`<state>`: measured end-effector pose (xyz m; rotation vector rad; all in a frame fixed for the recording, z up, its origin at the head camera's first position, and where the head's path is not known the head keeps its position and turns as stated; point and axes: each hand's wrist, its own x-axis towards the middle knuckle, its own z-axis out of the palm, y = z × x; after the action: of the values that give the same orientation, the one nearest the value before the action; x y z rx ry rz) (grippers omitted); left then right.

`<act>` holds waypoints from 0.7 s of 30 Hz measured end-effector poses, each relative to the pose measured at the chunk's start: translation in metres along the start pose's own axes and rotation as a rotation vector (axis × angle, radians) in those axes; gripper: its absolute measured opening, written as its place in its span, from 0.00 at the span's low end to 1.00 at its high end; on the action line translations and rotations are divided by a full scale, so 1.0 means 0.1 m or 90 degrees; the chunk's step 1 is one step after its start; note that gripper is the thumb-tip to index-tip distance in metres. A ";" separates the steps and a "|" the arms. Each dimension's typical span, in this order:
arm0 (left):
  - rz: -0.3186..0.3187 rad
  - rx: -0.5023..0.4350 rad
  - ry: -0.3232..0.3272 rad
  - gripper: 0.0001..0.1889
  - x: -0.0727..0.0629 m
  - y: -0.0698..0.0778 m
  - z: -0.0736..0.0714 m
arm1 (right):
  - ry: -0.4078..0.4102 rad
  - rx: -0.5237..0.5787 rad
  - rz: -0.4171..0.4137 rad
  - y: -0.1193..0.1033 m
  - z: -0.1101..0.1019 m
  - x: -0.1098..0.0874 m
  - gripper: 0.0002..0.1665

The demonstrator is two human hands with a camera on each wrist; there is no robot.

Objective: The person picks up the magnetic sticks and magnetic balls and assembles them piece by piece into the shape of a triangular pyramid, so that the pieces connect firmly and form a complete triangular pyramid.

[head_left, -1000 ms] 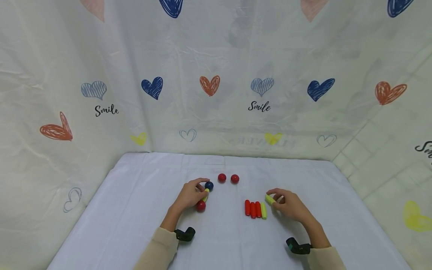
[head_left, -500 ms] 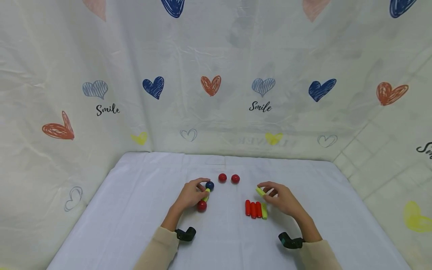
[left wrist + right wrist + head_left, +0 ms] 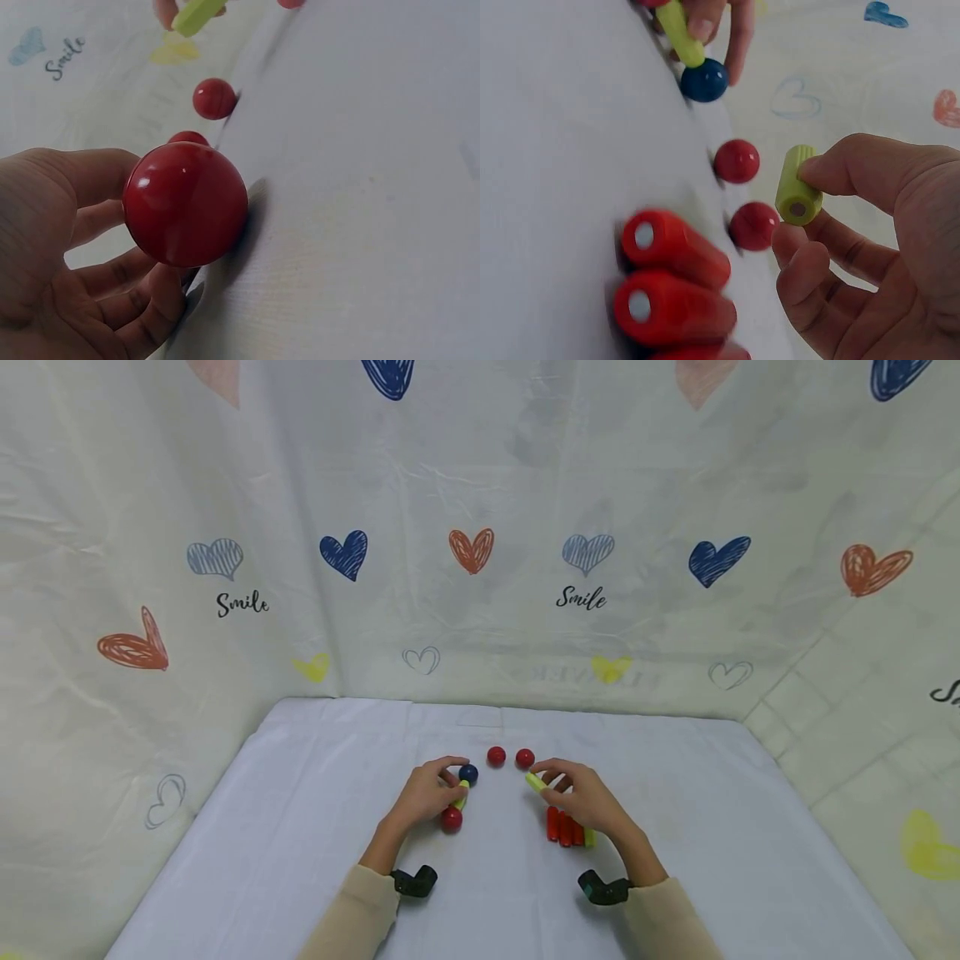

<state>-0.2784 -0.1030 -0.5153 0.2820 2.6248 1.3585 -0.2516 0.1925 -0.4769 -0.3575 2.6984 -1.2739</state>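
Note:
My left hand (image 3: 426, 792) grips a yellow-green magnetic rod (image 3: 681, 34), thumb on its side. A red ball (image 3: 186, 204) sits at the rod's near end, and a dark blue ball (image 3: 705, 81) at its far end with the index finger against it. Over the table, my right hand (image 3: 587, 795) pinches a second yellow-green magnetic rod (image 3: 798, 184) between thumb and fingers; a grey disc shows in its end. That rod is close to two loose red balls (image 3: 736, 160) lying at the back.
Beneath the right hand lie several red rods (image 3: 676, 251) side by side, with one yellow-green rod (image 3: 589, 838) at their right end. A white cloth (image 3: 300, 860) covers the table. Behind it hangs a sheet (image 3: 510, 635) printed with hearts.
The right hand has moved left with its yellow-green rod, from right of the row of red rods to near the back red balls. The left hand stays on its rod and balls.

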 end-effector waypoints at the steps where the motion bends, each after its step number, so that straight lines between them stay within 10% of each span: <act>1: 0.001 0.000 0.000 0.25 0.00 0.00 0.00 | -0.002 0.001 0.001 -0.02 0.03 0.01 0.20; 21: 0.017 -0.003 -0.006 0.25 0.00 0.03 0.01 | -0.032 0.010 -0.028 -0.25 0.48 0.26 0.18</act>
<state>-0.2777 -0.1006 -0.5133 0.3224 2.6183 1.3686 -0.2619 0.1344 -0.4887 -0.4436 2.6515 -1.2801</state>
